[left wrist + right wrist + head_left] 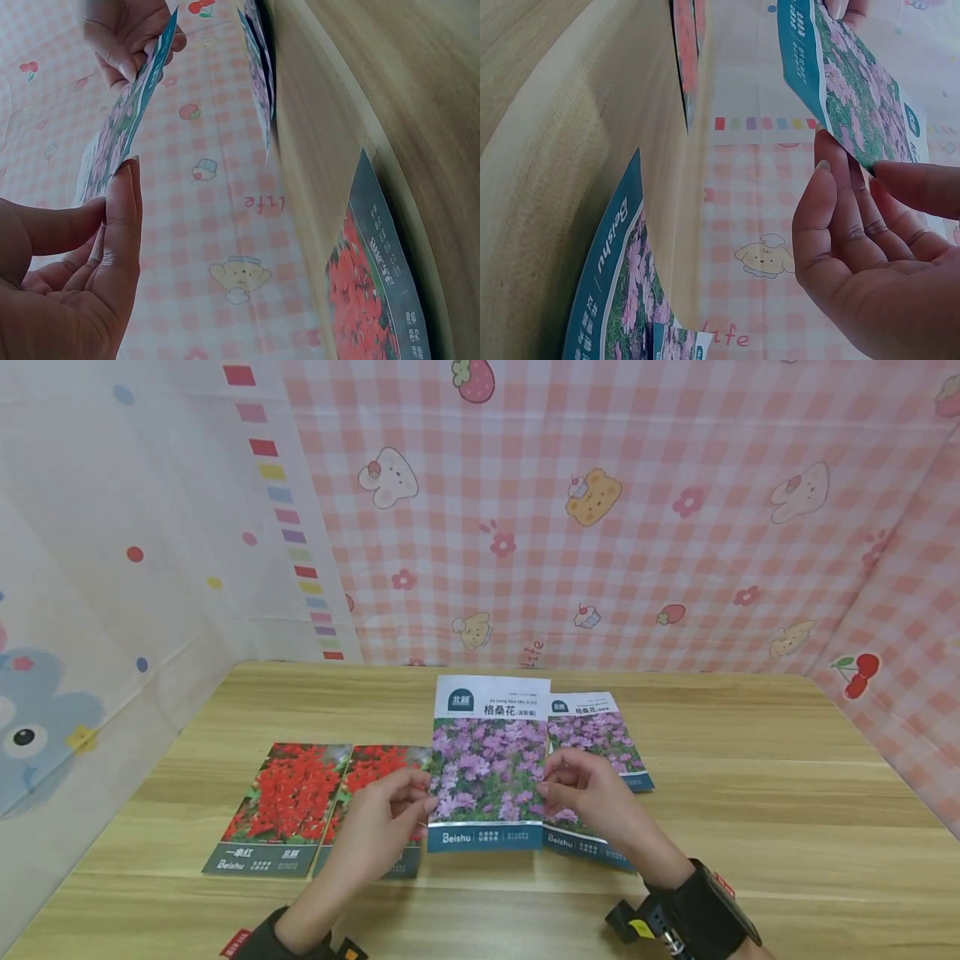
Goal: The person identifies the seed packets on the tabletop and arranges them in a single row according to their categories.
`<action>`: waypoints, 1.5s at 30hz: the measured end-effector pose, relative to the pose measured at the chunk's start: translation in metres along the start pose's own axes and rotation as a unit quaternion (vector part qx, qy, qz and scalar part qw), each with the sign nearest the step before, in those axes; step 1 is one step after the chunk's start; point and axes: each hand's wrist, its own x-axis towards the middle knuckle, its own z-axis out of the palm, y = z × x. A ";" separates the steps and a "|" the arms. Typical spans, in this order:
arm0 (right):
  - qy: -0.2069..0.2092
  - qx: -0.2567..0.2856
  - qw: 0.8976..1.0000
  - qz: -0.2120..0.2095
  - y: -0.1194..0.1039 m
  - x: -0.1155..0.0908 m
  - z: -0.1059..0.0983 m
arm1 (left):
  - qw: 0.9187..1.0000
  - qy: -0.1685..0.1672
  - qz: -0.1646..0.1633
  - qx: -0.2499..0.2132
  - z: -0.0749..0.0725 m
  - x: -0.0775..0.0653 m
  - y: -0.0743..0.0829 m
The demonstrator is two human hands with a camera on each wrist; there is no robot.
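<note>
Between both hands a flower seed packet (pixel 487 760) with a purple blossom picture, white top and teal bottom band is held raised above the table, front toward the head camera. My left hand (pixel 375 827) pinches its left edge between thumb and fingers. At the opposite edge, the thumb and fingers of my right hand (pixel 592 797) pinch it too. The left wrist view shows the packet (pixel 124 124) nearly edge-on, flat and thin. Behind my right hand lie a matching purple-flower packet (pixel 600 735) and another one (pixel 581 843), partly hidden by the hand and the raised packet.
Two red-flower seed packets lie side by side on the left: the outer one (pixel 285 802) in full view, the inner one (pixel 375 764) partly covered by my left hand. A wooden table (pixel 720 760) carries everything. Patterned cloth (pixel 540 568) hangs behind and at both sides.
</note>
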 end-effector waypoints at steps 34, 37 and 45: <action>-0.056 -0.077 0.994 0.061 0.020 0.004 0.013 | 0.991 -0.069 -0.028 0.109 0.004 0.003 -0.015; -0.066 -0.074 0.993 0.063 0.021 0.003 0.013 | 0.987 -0.083 -0.028 0.137 0.003 0.003 -0.016; -0.090 -0.064 0.991 0.074 0.024 0.004 0.013 | 0.976 -0.112 -0.017 0.186 0.002 0.003 -0.018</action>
